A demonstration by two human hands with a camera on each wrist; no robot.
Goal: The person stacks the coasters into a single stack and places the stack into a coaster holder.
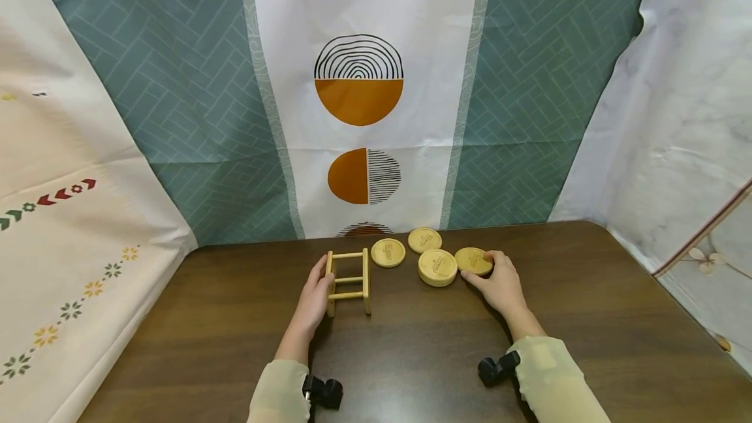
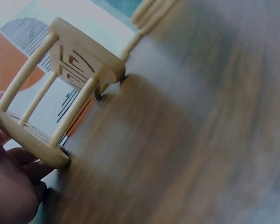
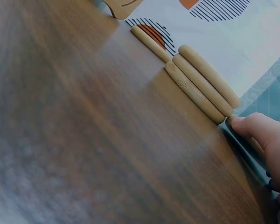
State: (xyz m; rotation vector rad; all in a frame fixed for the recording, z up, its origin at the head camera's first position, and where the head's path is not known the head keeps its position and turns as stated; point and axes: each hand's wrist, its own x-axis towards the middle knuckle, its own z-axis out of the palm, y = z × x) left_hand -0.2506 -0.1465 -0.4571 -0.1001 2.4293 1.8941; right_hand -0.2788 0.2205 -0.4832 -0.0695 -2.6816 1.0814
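Observation:
My left hand grips the left side of a small wooden coaster holder, which has flat side panels and round crossbars. In the left wrist view, the holder's far panel shows cut-out lettering, and no coaster lies between its bars. My right hand pinches the edge of a round wooden coaster, thumb at the near rim and fingers at the far right. Left of that coaster is a small stack of coasters. In the right wrist view my thumb presses the rim beside the stack.
Two more round coasters lie on the dark wooden table: one coaster beside the holder, another coaster behind the stack. A patterned cloth hangs at the table's back edge. Each wrist wears a black camera.

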